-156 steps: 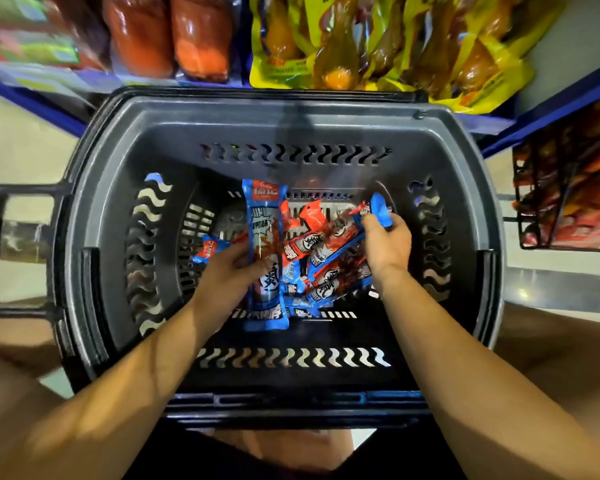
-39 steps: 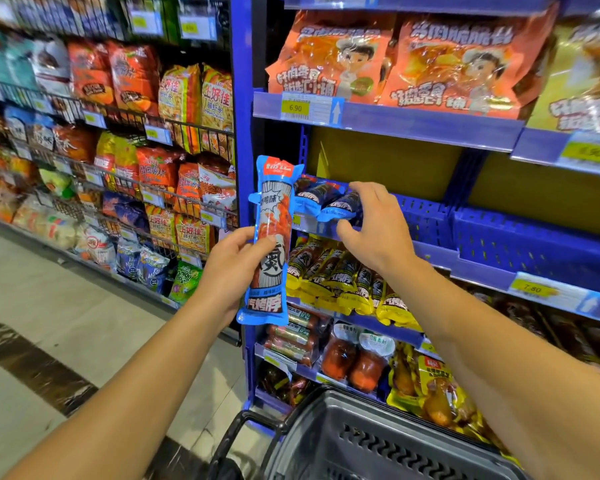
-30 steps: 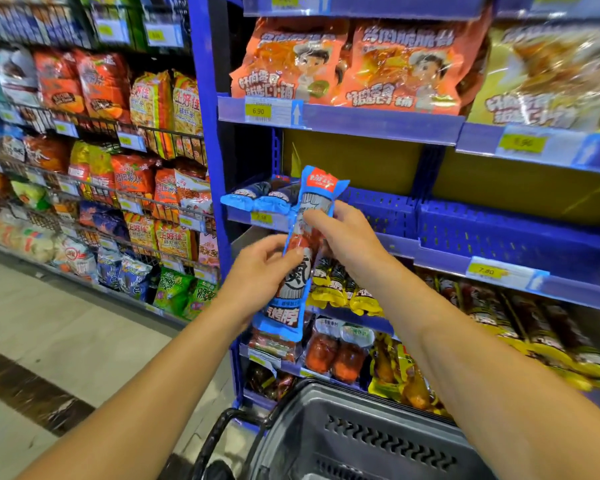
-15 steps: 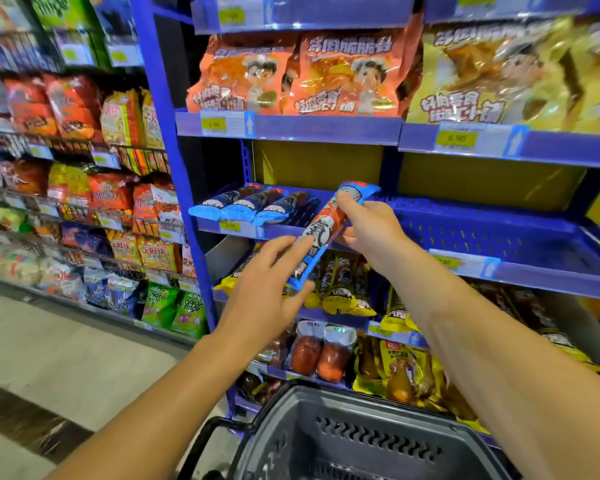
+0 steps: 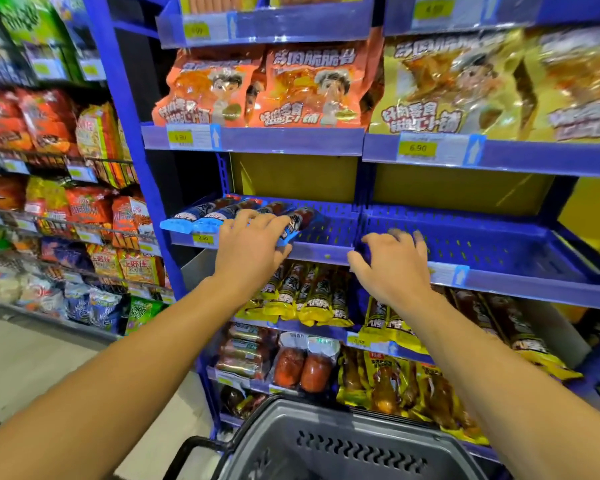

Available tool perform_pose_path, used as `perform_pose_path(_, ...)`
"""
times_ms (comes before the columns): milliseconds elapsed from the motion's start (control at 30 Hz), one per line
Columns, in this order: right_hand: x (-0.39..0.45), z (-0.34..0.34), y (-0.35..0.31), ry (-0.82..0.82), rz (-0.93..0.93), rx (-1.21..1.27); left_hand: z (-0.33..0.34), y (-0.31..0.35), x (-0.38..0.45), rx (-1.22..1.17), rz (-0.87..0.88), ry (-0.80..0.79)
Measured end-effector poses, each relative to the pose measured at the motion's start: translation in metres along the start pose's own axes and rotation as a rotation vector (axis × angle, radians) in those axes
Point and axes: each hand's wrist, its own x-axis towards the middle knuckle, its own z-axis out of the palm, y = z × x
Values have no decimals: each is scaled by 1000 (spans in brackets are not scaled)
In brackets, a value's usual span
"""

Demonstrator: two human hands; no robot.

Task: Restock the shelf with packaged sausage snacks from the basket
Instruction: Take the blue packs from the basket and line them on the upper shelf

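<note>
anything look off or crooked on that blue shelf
Nothing damaged or spilled. The blue sausage packs huddle at the left end of the blue shelf, the rightmost under the left hand; the rest is bare.

- Left hand (image 5: 253,251) reaches forward, palm down, fingers spread and lightly curled.
- Right hand (image 5: 392,268) extends alongside, palm down, fingers loosely bent, holding nothing.
- Both forearms are bare, outstretched.

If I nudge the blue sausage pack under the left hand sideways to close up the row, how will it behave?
The blue sausage pack looks glossy, so it would probably slide easily on the perforated shelf. Its contents look rounded, so it may roll against the neighbouring packs. The flat sealed end overhanging the shelf edge looks thin and would likely bend under the left hand.
</note>
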Motion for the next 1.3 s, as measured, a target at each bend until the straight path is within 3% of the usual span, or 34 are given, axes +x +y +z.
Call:
perform_pose_path(133,-5,9,5,-28,-48,-119,6,6,20,18,-31,-132)
perform_pose_path(300,-3,12,6,-35,-49,-108,5,3,23,-158,23,-133)
perform_pose_path(533,-4,13,7,-27,-53,-95,11,10,30,1,43,-181)
perform_pose_path(800,-4,12,8,-22,-63,-80,10,13,41,26,-17,-225)
perform_pose_path(1300,-3,9,7,-62,-57,-55,-1,2,41,48,51,-263)
